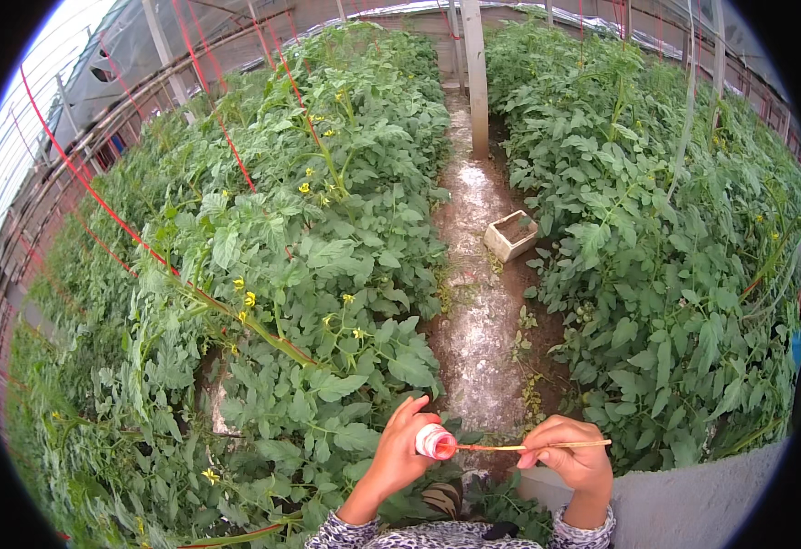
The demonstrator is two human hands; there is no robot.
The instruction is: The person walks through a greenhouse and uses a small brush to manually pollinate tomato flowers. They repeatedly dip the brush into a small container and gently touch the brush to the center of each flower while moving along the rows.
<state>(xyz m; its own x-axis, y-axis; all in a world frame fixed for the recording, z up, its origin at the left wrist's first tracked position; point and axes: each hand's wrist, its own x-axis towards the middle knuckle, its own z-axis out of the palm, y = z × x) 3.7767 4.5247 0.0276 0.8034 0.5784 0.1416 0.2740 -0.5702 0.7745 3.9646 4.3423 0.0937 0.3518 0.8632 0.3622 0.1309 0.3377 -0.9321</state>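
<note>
Left hand (398,455) closed loosely around a small round container (436,442): thumb and fingers wrap its far side, open mouth turned toward the right hand. Container is whitish on the outside, with pink-red contents or lining visible at the mouth; exact material cannot be told.

Right hand (572,454) pinched shut on a thin stick (510,446), pale yellow-tan, straight, held roughly level. Grip sits about the stick's middle; one end projects past the right side of the right hand, the other end reaches left and meets the container's mouth. Stick tip at the mouth looks reddish.

Both hands low in view, near each other, container and stick bridging the gap between them.

Beyond the hands: a pale dirt path (478,302) running away, a white rectangular box (510,236) lying on it well ahead. Tomato plants (309,265) with yellow flowers left of the left hand; red support strings (89,188) slant through them.
</note>
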